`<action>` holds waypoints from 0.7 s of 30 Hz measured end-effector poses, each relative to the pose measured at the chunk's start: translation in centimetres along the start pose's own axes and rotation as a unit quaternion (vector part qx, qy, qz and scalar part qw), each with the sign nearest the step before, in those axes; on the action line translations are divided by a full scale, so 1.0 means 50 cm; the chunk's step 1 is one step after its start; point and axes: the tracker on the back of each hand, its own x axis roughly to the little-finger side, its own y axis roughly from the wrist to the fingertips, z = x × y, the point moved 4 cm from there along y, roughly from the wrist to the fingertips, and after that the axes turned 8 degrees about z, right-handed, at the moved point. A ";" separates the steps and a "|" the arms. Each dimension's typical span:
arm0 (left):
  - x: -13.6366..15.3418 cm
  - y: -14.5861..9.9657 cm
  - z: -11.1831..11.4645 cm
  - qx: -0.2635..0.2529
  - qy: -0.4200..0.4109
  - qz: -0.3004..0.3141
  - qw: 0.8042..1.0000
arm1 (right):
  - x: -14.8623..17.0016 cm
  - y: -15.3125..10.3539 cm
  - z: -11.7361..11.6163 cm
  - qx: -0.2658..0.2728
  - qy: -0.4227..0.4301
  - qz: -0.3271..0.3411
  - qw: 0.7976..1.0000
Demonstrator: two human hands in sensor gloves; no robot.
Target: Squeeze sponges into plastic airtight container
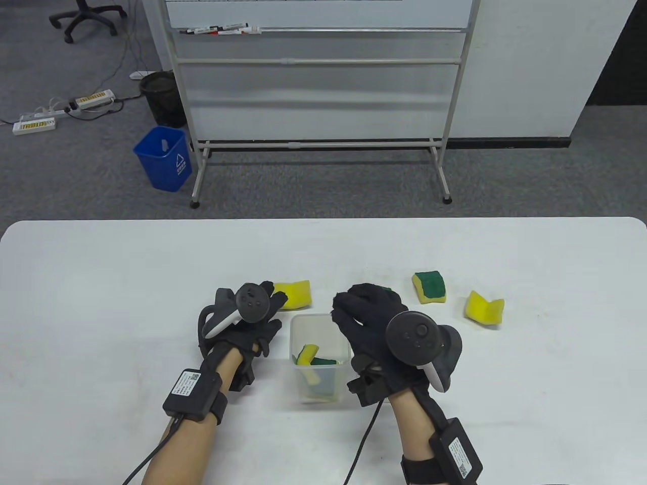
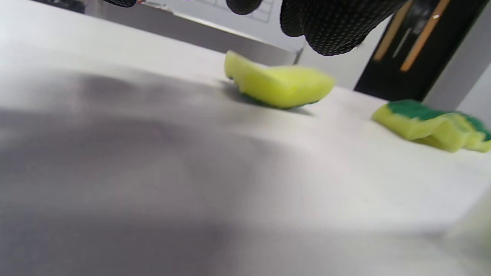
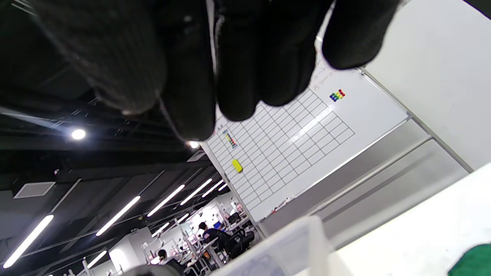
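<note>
A clear plastic container (image 1: pixel 298 328) stands on the white table (image 1: pixel 101 283) between my hands, with yellow-green sponges (image 1: pixel 309 354) inside it. My left hand (image 1: pixel 273 305) is just left of it, holds nothing, and its fingertips reach toward a yellow sponge (image 1: pixel 296 294). That sponge also shows in the left wrist view (image 2: pixel 280 85), below my fingertips (image 2: pixel 333 27). My right hand (image 1: pixel 349 309) hovers at the container's far right corner with its fingers (image 3: pixel 238 76) curled and nothing seen in them. A green bit of another sponge (image 1: pixel 387 290) peeks out behind it.
Two more sponges lie to the right: one green side up (image 1: pixel 429 287) and one folded yellow (image 1: pixel 485 307). A whiteboard stand (image 1: pixel 323 141) and a blue bin (image 1: pixel 164 157) are on the floor beyond the table's far edge.
</note>
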 end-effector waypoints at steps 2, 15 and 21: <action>0.013 0.024 0.019 0.018 -0.009 -0.027 0.999 | 0.005 0.001 0.003 0.002 -0.001 -0.003 1.000; 0.025 0.057 0.047 0.037 -0.050 -0.044 0.997 | 0.008 0.002 0.004 -0.001 0.003 -0.007 1.000; 0.033 0.031 0.031 -0.007 -0.088 -0.051 0.995 | 0.005 0.001 0.001 0.000 0.003 -0.003 1.000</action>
